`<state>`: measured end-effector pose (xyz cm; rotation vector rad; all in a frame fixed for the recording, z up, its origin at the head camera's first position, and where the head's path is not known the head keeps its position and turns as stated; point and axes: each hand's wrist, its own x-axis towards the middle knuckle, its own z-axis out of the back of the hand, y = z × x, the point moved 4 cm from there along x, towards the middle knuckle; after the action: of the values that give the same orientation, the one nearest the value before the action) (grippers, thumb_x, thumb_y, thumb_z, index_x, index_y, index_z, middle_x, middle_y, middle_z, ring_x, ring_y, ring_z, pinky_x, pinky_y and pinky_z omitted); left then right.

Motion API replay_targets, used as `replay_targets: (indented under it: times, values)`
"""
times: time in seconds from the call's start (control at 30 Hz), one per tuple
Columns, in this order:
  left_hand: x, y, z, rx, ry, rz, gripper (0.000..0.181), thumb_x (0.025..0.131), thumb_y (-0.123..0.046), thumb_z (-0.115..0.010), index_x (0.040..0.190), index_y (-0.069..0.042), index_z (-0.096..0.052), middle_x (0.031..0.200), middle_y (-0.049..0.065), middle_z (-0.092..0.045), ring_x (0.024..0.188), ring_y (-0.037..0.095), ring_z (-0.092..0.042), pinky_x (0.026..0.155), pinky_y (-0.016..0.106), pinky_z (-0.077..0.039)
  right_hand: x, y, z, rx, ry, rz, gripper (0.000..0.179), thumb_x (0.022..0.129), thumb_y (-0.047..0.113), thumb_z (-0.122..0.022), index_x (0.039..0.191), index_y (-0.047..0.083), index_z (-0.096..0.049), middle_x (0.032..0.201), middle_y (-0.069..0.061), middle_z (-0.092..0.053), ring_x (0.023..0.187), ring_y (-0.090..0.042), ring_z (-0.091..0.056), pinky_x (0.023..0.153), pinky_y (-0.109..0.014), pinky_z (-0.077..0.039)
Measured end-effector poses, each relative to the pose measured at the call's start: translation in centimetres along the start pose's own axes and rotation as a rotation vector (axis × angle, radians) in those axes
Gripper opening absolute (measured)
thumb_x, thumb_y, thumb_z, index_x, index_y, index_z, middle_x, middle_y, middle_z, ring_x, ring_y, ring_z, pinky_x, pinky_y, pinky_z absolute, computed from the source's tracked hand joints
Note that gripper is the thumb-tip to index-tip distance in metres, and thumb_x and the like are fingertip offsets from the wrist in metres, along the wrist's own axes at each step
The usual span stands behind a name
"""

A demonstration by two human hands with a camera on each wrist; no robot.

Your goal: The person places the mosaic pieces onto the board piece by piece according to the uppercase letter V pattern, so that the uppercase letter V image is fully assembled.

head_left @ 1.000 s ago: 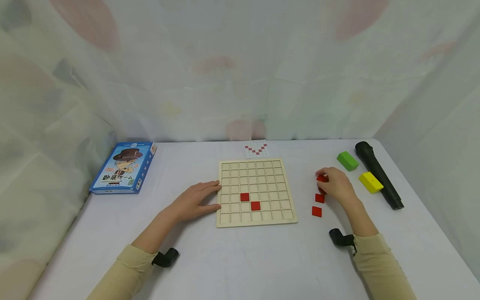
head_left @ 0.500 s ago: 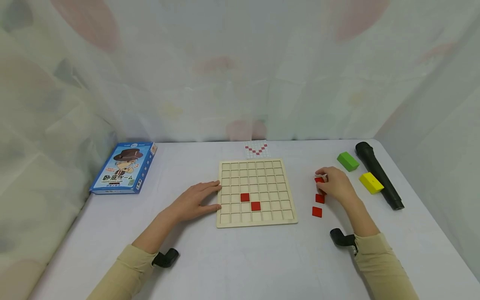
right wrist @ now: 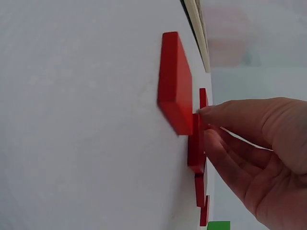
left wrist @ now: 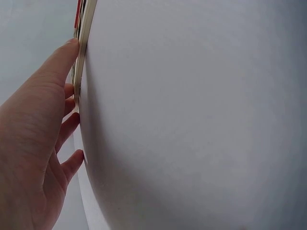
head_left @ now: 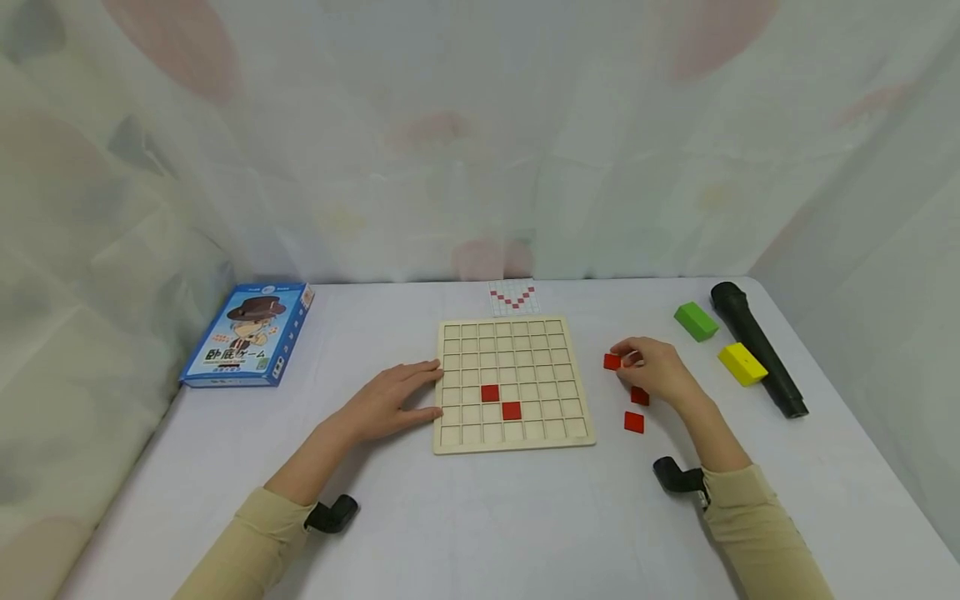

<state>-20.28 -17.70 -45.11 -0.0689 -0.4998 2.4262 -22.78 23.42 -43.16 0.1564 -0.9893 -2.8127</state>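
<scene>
A square wooden grid board (head_left: pixel 536 350) lies on the table, with two red square tiles in its cells, one (head_left: pixel 490 393) diagonally beside the other (head_left: pixel 512 411). My left hand (head_left: pixel 390 402) rests against the board's left edge, thumb and fingers extended; the left wrist view shows the fingertips (left wrist: pixel 72 43) touching that edge. To the right of the board, my right hand (head_left: pixel 656 368) pinches a red tile (head_left: pixel 612 362) between thumb and fingers. Two loose red tiles, a nearer one (head_left: pixel 633 422) and a farther one (head_left: pixel 640 396), lie below that hand. More red tiles (right wrist: pixel 200 189) show in the right wrist view.
Behind the board lies a small pattern card (head_left: pixel 513 297) with red squares in a V. On the right are a green block (head_left: pixel 696 322), a yellow block (head_left: pixel 742 364) and a black microphone (head_left: pixel 757 350). A blue game box (head_left: pixel 247 337) sits at left.
My right hand has moved left, carrying a red tile from the loose tiles toward the board. The left hand and the tiles on the board have stayed put.
</scene>
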Motion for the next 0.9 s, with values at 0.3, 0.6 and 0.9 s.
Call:
replay_targets:
  times: [0.3,0.6,0.9]
  values:
    - [0.0,0.1,0.0,0.002,0.011,0.006,0.067,0.091,-0.054,-0.062,0.143,-0.014,-0.050,0.152,0.005,-0.040,0.139,0.026,-0.037,0.113,0.049,-0.029,0.1,-0.2,-0.1,-0.025,-0.024,0.030,0.030,0.088,0.009,-0.070,0.117,0.001,-0.066,0.103,-0.013,-0.066,0.088,-0.026,-0.057,0.070,-0.031,-0.052]
    - [0.0,-0.2,0.2,-0.008,0.005,-0.002,0.066,0.091,-0.053,-0.063,0.143,-0.013,-0.051,0.152,0.006,-0.041,0.138,0.026,-0.038,0.113,0.050,-0.029,0.2,1.6,-1.0,0.035,-0.035,0.040,0.031,0.087,0.014,-0.072,0.116,0.005,-0.067,0.102,-0.009,-0.066,0.088,-0.023,-0.058,0.069,-0.031,-0.050]
    - [0.0,-0.3,0.3,0.000,0.012,-0.001,0.067,0.091,-0.053,-0.063,0.143,-0.013,-0.050,0.152,0.007,-0.041,0.138,0.027,-0.038,0.112,0.051,-0.031,1.0,5.0,-3.3,0.101,0.017,0.100,0.031,0.085,0.014,-0.075,0.114,0.007,-0.069,0.101,-0.005,-0.067,0.086,-0.020,-0.058,0.070,-0.031,-0.048]
